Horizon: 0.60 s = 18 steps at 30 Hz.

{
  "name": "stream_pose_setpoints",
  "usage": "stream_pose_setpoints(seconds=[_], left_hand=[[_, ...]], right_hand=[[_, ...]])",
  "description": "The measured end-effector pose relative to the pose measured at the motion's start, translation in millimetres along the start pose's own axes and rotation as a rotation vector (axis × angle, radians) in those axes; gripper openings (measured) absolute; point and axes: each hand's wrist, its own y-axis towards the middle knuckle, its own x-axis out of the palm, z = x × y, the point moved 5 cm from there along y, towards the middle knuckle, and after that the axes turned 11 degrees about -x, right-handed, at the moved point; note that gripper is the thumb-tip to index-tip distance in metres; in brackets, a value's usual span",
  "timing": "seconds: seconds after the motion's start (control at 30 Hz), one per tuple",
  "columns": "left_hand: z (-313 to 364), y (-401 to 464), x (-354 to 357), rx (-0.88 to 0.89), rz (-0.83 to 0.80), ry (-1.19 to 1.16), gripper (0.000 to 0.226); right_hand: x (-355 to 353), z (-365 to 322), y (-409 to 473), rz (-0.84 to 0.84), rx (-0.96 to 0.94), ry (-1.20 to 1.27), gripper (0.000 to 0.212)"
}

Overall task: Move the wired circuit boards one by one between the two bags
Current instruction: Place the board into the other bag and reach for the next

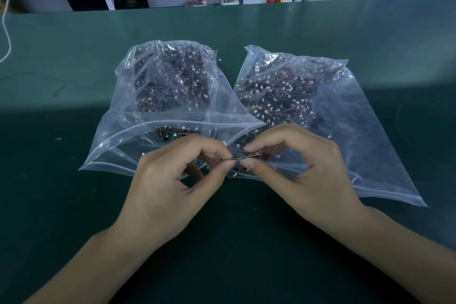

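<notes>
While two bags (172, 96) lie side by side, both hands (170, 177) pinch one board (243, 157).

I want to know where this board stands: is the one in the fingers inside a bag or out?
Out. Both hands, left and right, pinch the board above the bags' near edges, outside either mouth.

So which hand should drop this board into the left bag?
Probably the left hand: it already pinches the board with the right hand, and it sits at the left bag's open mouth, so the right only needs to release.
</notes>
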Motion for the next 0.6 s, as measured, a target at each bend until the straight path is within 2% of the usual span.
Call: stream_pose_setpoints(seconds=[0.6], left_hand=[[3.9, 0.9, -1.3, 0.014, 0.003, 0.050, 0.008]], right_hand=[[1.4, 0.0, 1.2, -0.026, 0.051, 0.009, 0.008]])
